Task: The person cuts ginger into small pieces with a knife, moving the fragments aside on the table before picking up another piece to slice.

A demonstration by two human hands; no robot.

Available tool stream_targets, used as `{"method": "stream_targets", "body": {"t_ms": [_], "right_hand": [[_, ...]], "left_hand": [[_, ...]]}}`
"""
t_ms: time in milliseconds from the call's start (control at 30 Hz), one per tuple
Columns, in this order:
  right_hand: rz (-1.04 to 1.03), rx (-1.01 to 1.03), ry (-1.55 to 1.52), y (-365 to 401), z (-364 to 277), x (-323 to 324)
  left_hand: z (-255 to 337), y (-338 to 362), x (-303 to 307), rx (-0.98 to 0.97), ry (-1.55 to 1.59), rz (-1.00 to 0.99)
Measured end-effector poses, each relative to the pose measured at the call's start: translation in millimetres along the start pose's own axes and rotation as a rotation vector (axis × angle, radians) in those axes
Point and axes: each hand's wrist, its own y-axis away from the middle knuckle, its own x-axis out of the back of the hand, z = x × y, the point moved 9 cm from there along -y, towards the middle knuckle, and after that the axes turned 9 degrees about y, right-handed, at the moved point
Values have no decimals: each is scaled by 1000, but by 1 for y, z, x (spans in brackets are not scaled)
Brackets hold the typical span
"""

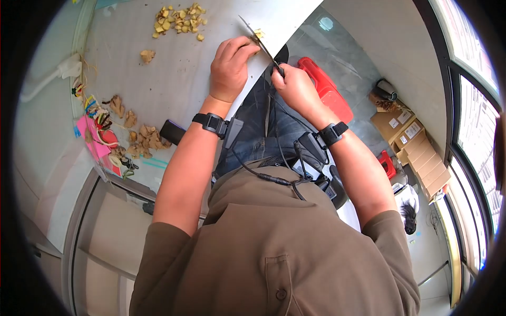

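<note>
Left hand point(229, 68) pins a ginger piece point(259, 35) right at the table point(184, 79) edge. Right hand point(296, 88) is clenched on the knife point(257, 38). Chopped pile point(179, 21) sits at eleven o'clock, bare tabletop between.

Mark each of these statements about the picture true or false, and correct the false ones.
1. The right hand holds a knife. True.
2. The left hand rests in the lap. False: it holds a small piece on the table, right at the blade.
3. A pile of cut pieces lies on the white table. True.
4. Both wrists are bare. False: each wears a black strap.
5. The cardboard boxes stand on the table. False: they stand on the floor, off to the right.
</note>
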Motion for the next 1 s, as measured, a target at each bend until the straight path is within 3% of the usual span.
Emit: {"method": "stream_targets", "body": {"t_ms": [333, 1000], "right_hand": [[-8, -88, -160, 17, 8, 1], [-53, -17, 65, 20, 9, -1]], "left_hand": [[14, 0, 2, -115, -148, 7], [3, 4, 0, -90, -81, 8]]}}
